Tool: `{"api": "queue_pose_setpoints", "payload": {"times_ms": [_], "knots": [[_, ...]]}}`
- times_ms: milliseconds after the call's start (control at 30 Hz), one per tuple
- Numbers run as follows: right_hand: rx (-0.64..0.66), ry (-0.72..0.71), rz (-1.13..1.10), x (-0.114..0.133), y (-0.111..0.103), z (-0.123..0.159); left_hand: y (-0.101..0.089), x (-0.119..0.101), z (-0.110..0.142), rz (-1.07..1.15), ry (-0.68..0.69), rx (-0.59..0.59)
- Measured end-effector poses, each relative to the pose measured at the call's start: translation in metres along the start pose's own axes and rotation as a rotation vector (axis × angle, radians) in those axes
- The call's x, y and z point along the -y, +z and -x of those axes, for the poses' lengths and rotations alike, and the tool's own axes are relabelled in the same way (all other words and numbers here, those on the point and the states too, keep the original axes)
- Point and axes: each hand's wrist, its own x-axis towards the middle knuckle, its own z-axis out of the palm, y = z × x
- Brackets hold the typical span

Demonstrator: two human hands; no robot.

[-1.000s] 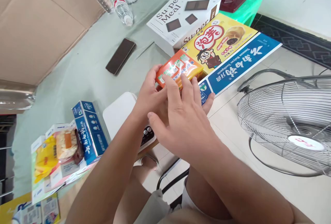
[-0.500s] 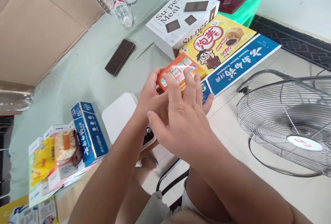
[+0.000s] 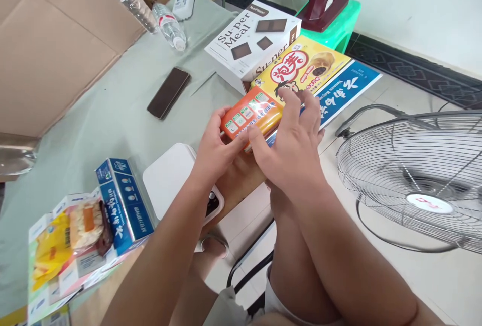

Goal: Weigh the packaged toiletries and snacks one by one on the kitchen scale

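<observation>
In the head view, a grey cloth (image 3: 124,115) bears a phone (image 3: 168,92), a fan (image 3: 430,204) stands over pale tiles (image 3: 410,286), and a green stool (image 3: 348,22) is by the wall (image 3: 410,9). The orange pack (image 3: 244,111), at the yellow box's (image 3: 293,67) near end, is gripped by the left hand (image 3: 217,147); the right hand (image 3: 291,152) arches its fingers wide beside it, contact unclear.

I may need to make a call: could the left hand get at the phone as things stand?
Probably yes: the phone lies uncovered on the cloth near the left hand, with nothing seen between them, though that hand holds the orange pack and would likely need to let go first.
</observation>
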Motion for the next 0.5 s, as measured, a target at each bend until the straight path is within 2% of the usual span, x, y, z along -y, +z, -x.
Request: {"api": "queue_pose_setpoints", "payload": {"times_ms": [133, 267, 333, 400, 467, 500], "knots": [[0.037, 0.021, -0.05, 0.0, 0.002, -0.002, 0.002, -0.001, 0.0, 0.019, -0.006, -0.011], [0.008, 0.004, -0.046, -0.002, 0.002, -0.002, 0.002, 0.004, -0.003, -0.025, -0.019, -0.024], [-0.031, -0.031, -0.029, 0.003, -0.005, 0.0, 0.0, 0.004, 0.0, -0.08, 0.041, -0.127], [-0.059, -0.116, -0.048, 0.014, -0.017, 0.003, -0.006, 0.0, 0.012, -0.102, 0.169, -0.285], [-0.039, -0.27, -0.163, 0.027, -0.031, 0.008, -0.016, -0.008, 0.035, -0.077, 0.284, -0.403], [0.026, -0.354, -0.259, 0.034, -0.037, 0.012, -0.023, -0.011, 0.051, -0.061, 0.326, -0.432]]}}
